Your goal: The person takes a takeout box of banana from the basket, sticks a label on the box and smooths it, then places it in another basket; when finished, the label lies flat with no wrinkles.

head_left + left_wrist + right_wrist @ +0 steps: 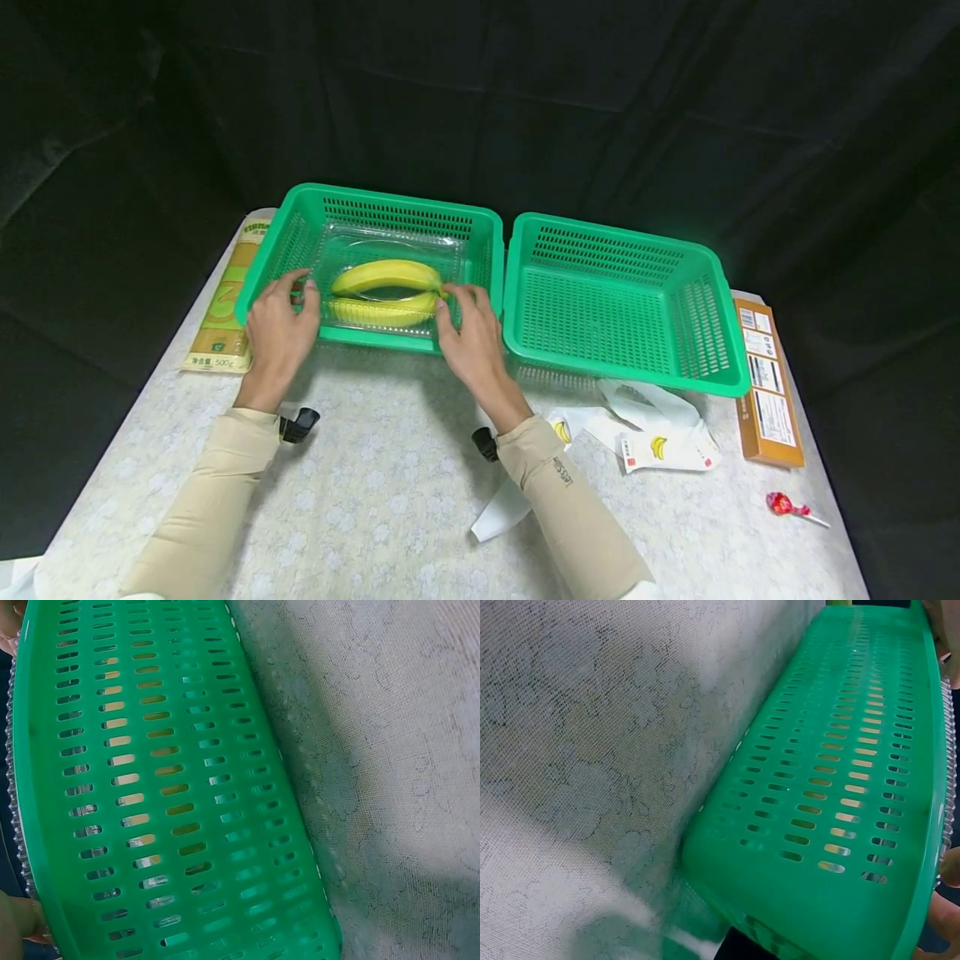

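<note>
yellow bananas (392, 273) in a clear plastic container (408, 236), inside the left green basket (405, 197)

there are two bananas, one behind the other. their stem ends come together near the right side of the clear plastic container. the container's bumpy near edge shows just above the front rim of the left green basket. i cannot tell if the container touches the basket's bottom.

the left hand (281, 329) is at the container's left end. its thumb and fingers are bent and hold the edge there. the right hand (472, 333) is at the other end, close to the banana stems. its thumb and pointer finger are bent too, and they pinch that end. some fingertips are hidden, so i cannot tell just where each one presses.

in both wrist views, the basket's front wall fills a lot of the space. pale yellow bits of banana peek through its slots, and bits of fingers show by the rim.

just beside it is the right green basket (592, 317). in front of that one lie white strips (682, 446) with little banana pictures. an orange box (768, 383) is on its right, and a red lollipop (780, 503) with a white stick lies nearer. on the far left is a tan and green packet (221, 304) that says 500g. everything is on a pale flowery tablecloth (360, 500), with a black curtain (465, 100) behind.
</note>
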`<control>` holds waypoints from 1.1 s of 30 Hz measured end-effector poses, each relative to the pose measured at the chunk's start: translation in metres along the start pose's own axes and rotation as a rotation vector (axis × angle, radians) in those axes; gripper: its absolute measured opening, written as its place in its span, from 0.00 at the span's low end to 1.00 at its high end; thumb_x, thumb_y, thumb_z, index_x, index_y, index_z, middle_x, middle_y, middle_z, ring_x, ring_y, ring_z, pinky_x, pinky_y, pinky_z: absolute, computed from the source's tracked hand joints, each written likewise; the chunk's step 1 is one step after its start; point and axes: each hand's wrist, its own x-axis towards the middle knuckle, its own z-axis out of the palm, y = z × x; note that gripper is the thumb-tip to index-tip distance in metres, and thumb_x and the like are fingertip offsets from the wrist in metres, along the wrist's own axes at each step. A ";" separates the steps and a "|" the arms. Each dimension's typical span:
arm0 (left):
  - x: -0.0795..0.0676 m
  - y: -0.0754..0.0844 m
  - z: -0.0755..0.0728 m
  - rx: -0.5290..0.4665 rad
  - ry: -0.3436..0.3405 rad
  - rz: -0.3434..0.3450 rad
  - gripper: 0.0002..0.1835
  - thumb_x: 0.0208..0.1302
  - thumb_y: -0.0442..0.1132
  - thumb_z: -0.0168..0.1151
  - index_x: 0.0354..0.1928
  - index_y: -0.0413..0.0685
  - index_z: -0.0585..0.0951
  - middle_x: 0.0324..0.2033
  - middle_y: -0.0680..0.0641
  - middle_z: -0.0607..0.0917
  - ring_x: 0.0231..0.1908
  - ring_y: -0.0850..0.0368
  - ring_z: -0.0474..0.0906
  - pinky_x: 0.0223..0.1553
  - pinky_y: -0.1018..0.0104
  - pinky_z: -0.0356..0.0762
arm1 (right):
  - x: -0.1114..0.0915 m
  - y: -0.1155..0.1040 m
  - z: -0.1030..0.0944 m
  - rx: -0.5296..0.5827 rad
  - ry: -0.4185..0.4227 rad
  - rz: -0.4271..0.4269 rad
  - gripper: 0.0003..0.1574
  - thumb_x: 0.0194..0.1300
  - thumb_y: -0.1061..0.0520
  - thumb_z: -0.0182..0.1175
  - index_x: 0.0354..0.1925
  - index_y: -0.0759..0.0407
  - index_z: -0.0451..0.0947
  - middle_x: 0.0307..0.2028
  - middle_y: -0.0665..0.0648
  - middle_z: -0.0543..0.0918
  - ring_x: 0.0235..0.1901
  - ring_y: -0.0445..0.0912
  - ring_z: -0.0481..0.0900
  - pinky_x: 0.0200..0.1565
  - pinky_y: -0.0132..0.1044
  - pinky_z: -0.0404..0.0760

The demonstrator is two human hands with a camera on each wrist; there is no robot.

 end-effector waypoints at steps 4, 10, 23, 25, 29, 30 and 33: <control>0.000 0.000 0.001 0.004 0.001 -0.001 0.22 0.74 0.47 0.49 0.59 0.43 0.82 0.45 0.37 0.88 0.42 0.41 0.84 0.43 0.40 0.75 | 0.000 0.001 0.000 0.004 -0.001 0.002 0.25 0.78 0.48 0.49 0.64 0.57 0.76 0.66 0.64 0.72 0.53 0.62 0.80 0.61 0.64 0.72; 0.001 0.001 0.001 0.000 -0.010 0.004 0.22 0.74 0.47 0.49 0.59 0.43 0.82 0.46 0.37 0.88 0.42 0.40 0.84 0.43 0.40 0.75 | 0.001 0.002 0.000 0.011 0.001 0.008 0.25 0.77 0.48 0.50 0.64 0.57 0.76 0.65 0.64 0.72 0.52 0.62 0.81 0.62 0.63 0.71; -0.001 0.005 -0.006 -0.035 0.011 0.021 0.21 0.74 0.45 0.50 0.58 0.42 0.82 0.45 0.35 0.87 0.41 0.39 0.85 0.44 0.41 0.75 | -0.001 -0.002 -0.006 0.045 -0.010 0.024 0.25 0.77 0.47 0.50 0.64 0.56 0.75 0.65 0.62 0.72 0.41 0.54 0.83 0.49 0.52 0.80; -0.002 0.005 -0.006 -0.034 0.010 0.014 0.21 0.74 0.46 0.50 0.59 0.43 0.82 0.45 0.35 0.87 0.42 0.39 0.85 0.45 0.41 0.75 | -0.001 -0.002 -0.006 0.050 -0.012 0.024 0.25 0.77 0.48 0.50 0.65 0.56 0.75 0.65 0.62 0.72 0.43 0.54 0.83 0.48 0.51 0.82; -0.003 0.004 -0.005 -0.035 0.006 0.002 0.21 0.74 0.46 0.49 0.59 0.43 0.82 0.45 0.35 0.87 0.42 0.39 0.84 0.45 0.41 0.75 | -0.002 -0.001 -0.006 0.058 -0.015 0.021 0.25 0.78 0.48 0.50 0.65 0.57 0.75 0.65 0.62 0.73 0.43 0.54 0.83 0.46 0.49 0.83; -0.003 0.004 -0.005 -0.036 0.004 0.001 0.21 0.74 0.46 0.49 0.59 0.43 0.82 0.45 0.35 0.87 0.42 0.39 0.84 0.45 0.41 0.75 | -0.002 -0.001 -0.006 0.059 -0.015 0.020 0.25 0.78 0.48 0.50 0.65 0.56 0.75 0.64 0.62 0.73 0.43 0.54 0.83 0.46 0.49 0.83; -0.004 0.004 -0.005 -0.040 0.005 0.006 0.21 0.74 0.46 0.49 0.59 0.43 0.82 0.45 0.35 0.87 0.42 0.39 0.84 0.44 0.41 0.75 | -0.002 0.000 -0.006 0.060 -0.012 0.019 0.25 0.78 0.48 0.50 0.64 0.56 0.75 0.64 0.62 0.73 0.41 0.54 0.83 0.47 0.50 0.82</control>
